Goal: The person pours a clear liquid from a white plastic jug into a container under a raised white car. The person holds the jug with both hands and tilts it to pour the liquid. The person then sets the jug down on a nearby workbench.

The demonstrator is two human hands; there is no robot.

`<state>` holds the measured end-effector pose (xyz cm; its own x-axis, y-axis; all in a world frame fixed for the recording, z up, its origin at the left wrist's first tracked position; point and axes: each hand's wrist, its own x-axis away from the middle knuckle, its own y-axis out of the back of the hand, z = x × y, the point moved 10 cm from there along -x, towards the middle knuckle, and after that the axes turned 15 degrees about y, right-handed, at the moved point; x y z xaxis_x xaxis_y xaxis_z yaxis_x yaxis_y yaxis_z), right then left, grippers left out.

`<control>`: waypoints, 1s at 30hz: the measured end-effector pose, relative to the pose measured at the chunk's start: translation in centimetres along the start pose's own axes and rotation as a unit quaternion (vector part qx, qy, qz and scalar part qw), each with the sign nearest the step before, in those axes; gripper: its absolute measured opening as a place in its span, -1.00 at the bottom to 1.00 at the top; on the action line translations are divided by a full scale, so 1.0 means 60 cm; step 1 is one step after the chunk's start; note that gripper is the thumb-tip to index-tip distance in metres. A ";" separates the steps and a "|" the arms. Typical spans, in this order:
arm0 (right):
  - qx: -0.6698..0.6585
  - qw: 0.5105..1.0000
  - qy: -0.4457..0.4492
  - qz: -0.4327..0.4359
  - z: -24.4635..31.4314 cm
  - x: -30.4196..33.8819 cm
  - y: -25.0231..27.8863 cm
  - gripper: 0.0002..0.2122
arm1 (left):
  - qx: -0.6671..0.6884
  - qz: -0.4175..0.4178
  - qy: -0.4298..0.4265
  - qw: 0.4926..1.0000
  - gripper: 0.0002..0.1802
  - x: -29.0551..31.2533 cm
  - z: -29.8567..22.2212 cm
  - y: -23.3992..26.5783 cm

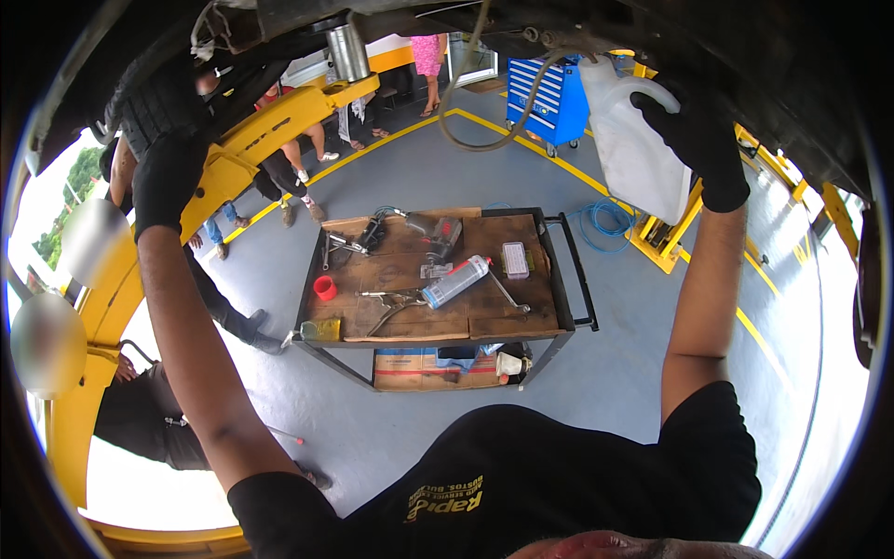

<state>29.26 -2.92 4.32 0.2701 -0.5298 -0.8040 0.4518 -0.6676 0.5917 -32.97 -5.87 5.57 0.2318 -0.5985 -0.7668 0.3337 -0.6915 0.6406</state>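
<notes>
Both my hands wear black gloves and are raised to the underside of a vehicle (521, 28). At the right, my right hand (698, 140) is closed on the handle side of a white plastic jug (638, 154). The jug's narrow neck points up, close to the fittings under the vehicle. A thin, dull hose (451, 102) hangs in a loop to the left of the jug. On the left, my left hand (170, 177) is up against a dark ribbed part (154, 107), beside a yellow lift arm (265, 126). Its fingers are lost in the dark.
Below stands a cart (391, 303) bearing a spray can (456, 281), locking pliers (396, 303), a power tool (438, 233) and a red cup (325, 287). A blue tool cabinet (547, 102) and coiled blue hose (610, 219) lie beyond. Several people stand at the left.
</notes>
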 end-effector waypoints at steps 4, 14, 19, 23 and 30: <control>0.054 0.997 0.059 0.000 0.003 -0.002 -0.002 -0.62 | 0.022 0.023 -0.001 1.000 -0.73 -0.015 -0.003 -0.020; 0.039 0.999 -0.006 0.038 -0.075 -0.004 -0.019 -0.58 | 0.103 0.054 0.032 0.993 -0.72 -0.010 -0.022 0.023; 0.034 0.998 -0.029 0.047 -0.077 -0.002 -0.025 -0.58 | 0.134 0.073 0.041 0.987 -0.72 -0.019 -0.023 -0.003; 0.013 1.000 -0.015 0.015 -0.064 -0.001 -0.025 -0.61 | 0.139 0.079 0.057 0.985 -0.72 -0.021 -0.012 0.008; 0.030 0.998 0.048 0.001 -0.060 -0.002 -0.007 -0.65 | 0.169 0.094 0.074 0.978 -0.71 -0.023 -0.029 -0.010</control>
<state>32.09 -0.71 3.97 0.3520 -0.4801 -0.8035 0.4010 -0.6983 0.5929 -31.91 -3.95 6.18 0.3982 -0.6796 -0.6161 -0.0418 -0.6844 0.7279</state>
